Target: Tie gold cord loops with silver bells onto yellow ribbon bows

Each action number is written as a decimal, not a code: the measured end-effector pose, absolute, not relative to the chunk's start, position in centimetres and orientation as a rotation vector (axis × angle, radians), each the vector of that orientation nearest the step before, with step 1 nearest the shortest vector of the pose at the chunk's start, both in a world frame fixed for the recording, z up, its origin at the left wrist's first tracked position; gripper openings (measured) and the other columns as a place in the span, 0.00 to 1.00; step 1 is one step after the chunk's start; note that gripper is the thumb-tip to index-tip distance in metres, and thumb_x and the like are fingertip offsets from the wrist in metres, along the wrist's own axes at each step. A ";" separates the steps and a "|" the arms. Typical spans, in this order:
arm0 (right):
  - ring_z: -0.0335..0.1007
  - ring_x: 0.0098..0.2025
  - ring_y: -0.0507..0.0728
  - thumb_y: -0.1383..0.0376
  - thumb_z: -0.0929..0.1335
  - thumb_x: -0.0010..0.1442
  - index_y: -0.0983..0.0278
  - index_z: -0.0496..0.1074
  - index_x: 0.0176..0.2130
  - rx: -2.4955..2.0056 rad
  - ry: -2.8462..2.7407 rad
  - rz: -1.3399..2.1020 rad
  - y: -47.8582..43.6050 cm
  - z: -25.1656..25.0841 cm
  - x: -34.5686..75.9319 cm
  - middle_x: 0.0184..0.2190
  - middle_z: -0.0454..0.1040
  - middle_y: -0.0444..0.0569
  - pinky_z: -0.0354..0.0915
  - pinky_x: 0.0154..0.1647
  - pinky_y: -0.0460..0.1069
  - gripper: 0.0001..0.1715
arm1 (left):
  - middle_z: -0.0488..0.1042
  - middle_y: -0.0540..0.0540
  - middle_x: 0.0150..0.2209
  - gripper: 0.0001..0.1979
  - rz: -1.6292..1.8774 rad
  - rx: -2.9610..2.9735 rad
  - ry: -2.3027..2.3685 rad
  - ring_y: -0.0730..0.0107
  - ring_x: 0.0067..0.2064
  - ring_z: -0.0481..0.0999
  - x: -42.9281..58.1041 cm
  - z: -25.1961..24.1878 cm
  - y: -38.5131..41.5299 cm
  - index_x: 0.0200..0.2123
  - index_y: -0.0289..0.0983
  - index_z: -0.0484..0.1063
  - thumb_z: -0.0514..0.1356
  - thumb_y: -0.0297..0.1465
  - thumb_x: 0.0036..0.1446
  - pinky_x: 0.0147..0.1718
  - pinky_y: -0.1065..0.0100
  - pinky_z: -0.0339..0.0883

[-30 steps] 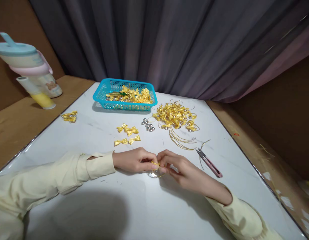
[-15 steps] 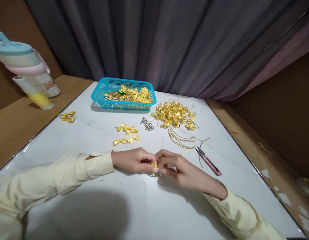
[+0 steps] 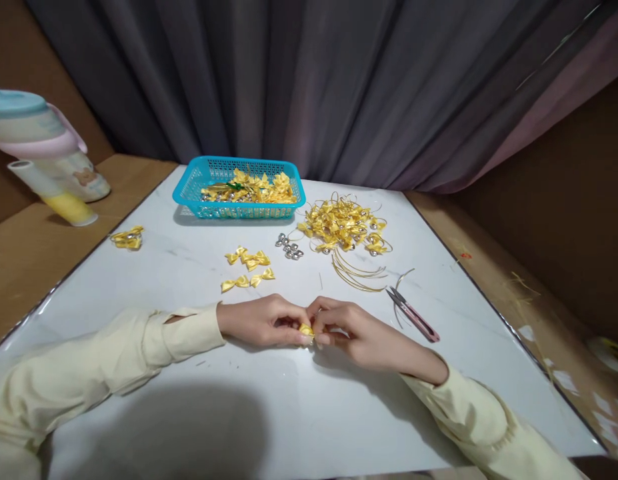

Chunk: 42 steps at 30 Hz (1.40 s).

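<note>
My left hand [image 3: 261,321] and my right hand [image 3: 349,331] meet fingertip to fingertip low over the white table [image 3: 189,413]. Both pinch one small yellow ribbon bow [image 3: 305,330] between them. Their fingers are curled closed around it, and most of the bow is hidden. Just beyond my hands lie several loose yellow bows [image 3: 247,268]. A few small silver bells [image 3: 289,247] sit further back.
A blue mesh basket [image 3: 189,193] with yellow bows stands at the back. A heap of bows with gold cord loops [image 3: 343,227] lies right of it. Pink thread snips [image 3: 413,315] rest right of my hands. A pastel tumbler [image 3: 43,160] stands on the brown surface at left.
My hands have stayed together on the bow. The gold loop that hung below my fingertips a second ago no longer shows. The view has shifted slightly.
</note>
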State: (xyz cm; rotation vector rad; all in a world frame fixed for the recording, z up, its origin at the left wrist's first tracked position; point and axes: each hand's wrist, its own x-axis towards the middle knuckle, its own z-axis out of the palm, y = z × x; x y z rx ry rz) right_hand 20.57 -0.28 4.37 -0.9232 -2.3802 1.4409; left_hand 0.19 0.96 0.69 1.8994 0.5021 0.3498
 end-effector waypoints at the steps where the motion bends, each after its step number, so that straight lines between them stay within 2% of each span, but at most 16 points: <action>1: 0.64 0.36 0.52 0.83 0.61 0.48 0.67 0.63 0.24 -0.922 -2.378 1.448 -0.3 4.3 20.6 0.35 0.67 0.49 0.61 0.38 0.47 0.13 | 0.65 0.52 0.23 0.08 0.347 1.886 0.501 0.80 0.24 0.60 0.2 0.7 1.0 0.33 0.30 0.70 0.56 0.30 0.58 0.23 0.77 0.55; 9: 0.64 0.35 0.52 0.80 0.62 0.51 0.67 0.64 0.23 -0.909 -2.342 1.538 -0.1 4.3 20.6 0.34 0.67 0.48 0.61 0.37 0.47 0.12 | 0.66 0.51 0.22 0.08 0.305 1.829 0.493 0.80 0.23 0.64 0.3 0.7 1.1 0.32 0.31 0.69 0.53 0.30 0.60 0.23 0.79 0.58; 19: 0.64 0.34 0.52 0.78 0.62 0.53 0.67 0.64 0.24 -0.938 -2.281 1.553 0.0 4.0 20.7 0.35 0.67 0.49 0.61 0.36 0.47 0.11 | 0.65 0.51 0.22 0.11 0.322 1.813 0.492 0.79 0.24 0.63 0.3 0.8 1.1 0.30 0.31 0.68 0.51 0.31 0.61 0.24 0.78 0.58; 27: 0.64 0.33 0.51 0.80 0.62 0.49 0.67 0.64 0.23 -0.979 -2.276 1.528 -0.1 3.9 20.6 0.34 0.68 0.49 0.61 0.34 0.46 0.11 | 0.65 0.51 0.23 0.12 0.373 1.934 0.605 0.79 0.24 0.59 0.4 0.3 0.7 0.34 0.32 0.70 0.53 0.35 0.60 0.22 0.77 0.53; 32: 0.64 0.32 0.51 0.82 0.62 0.47 0.67 0.63 0.22 -0.997 -2.282 1.492 0.0 3.7 20.7 0.33 0.68 0.48 0.60 0.34 0.46 0.12 | 0.61 0.55 0.20 0.12 0.447 2.018 0.666 0.80 0.21 0.56 1.0 0.5 -0.1 0.30 0.33 0.68 0.51 0.34 0.60 0.21 0.76 0.51; 42: 0.64 0.32 0.51 0.84 0.59 0.42 0.66 0.63 0.22 -0.997 -2.288 1.430 -0.2 3.8 20.7 0.31 0.68 0.47 0.60 0.32 0.45 0.15 | 0.58 0.55 0.20 0.13 0.478 2.124 0.852 0.78 0.22 0.57 1.7 0.9 -1.4 0.24 0.35 0.60 0.49 0.32 0.61 0.23 0.74 0.50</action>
